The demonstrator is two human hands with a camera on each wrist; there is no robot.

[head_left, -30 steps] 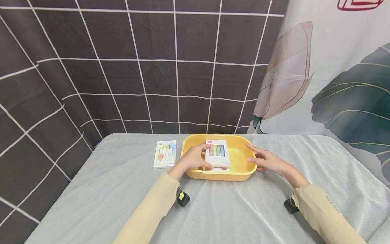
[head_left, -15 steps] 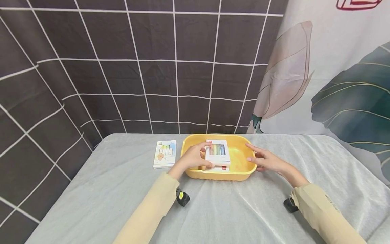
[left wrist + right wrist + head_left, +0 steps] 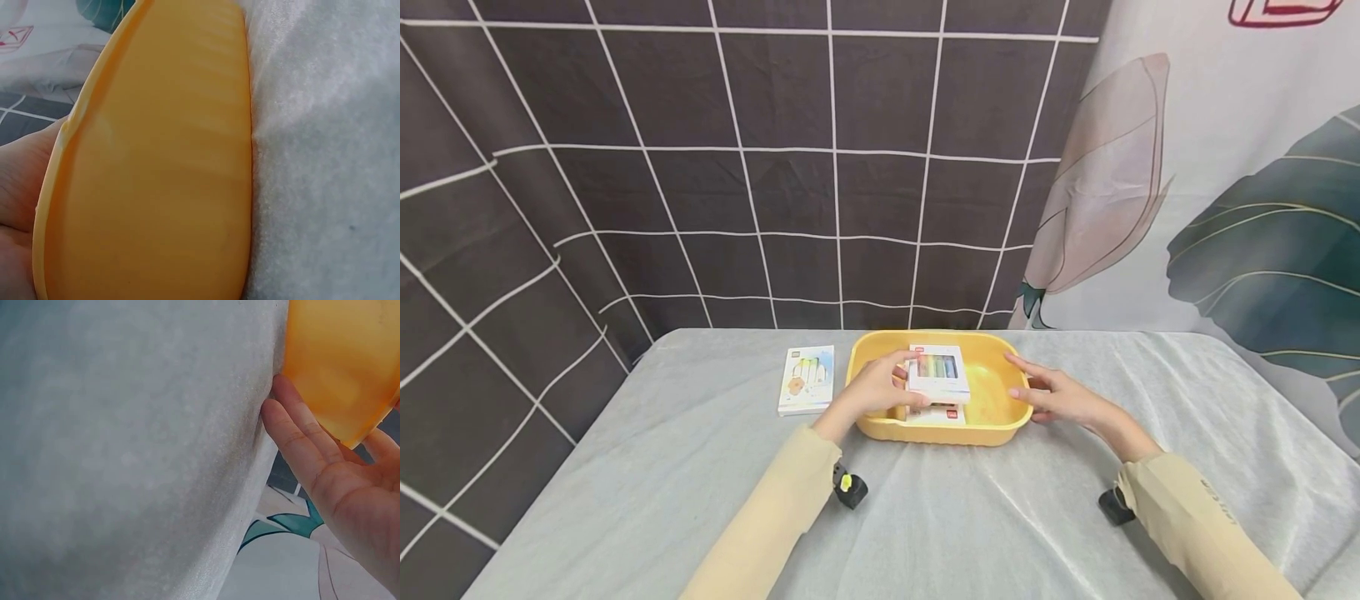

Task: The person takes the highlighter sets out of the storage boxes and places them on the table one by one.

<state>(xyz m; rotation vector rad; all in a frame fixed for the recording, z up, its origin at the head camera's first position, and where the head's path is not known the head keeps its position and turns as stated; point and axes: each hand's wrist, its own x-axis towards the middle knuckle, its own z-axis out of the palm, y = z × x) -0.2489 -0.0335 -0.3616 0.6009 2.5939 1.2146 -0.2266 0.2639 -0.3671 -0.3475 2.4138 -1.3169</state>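
Note:
A yellow plastic basket [image 3: 977,434] stands near the far edge of the table. My left hand [image 3: 874,387] reaches over its front rim and holds a white box [image 3: 951,390], thumb at the near edge and fingers at the far left side. Through the box's window shows a row of coloured sticks. Beneath it, a second white box [image 3: 953,415] with a red label lies in the basket, mostly covered. My right hand [image 3: 1063,397] holds the basket's right end, with fingers on both sides of the rim. In the right wrist view two fingers [image 3: 294,428] lie outside the basket wall.
Left of the basket, another white box [image 3: 806,380] with pictures of coloured sticks lies flat on the grey cloth [image 3: 955,525]. Behind the table hangs a dark curtain [image 3: 775,192] with white grid lines, and a leaf-patterned curtain [image 3: 1120,183] at the right.
The held box has shifted slightly to the right and its near edge has lifted, so more of the box beneath shows. The right hand and basket have stayed put.

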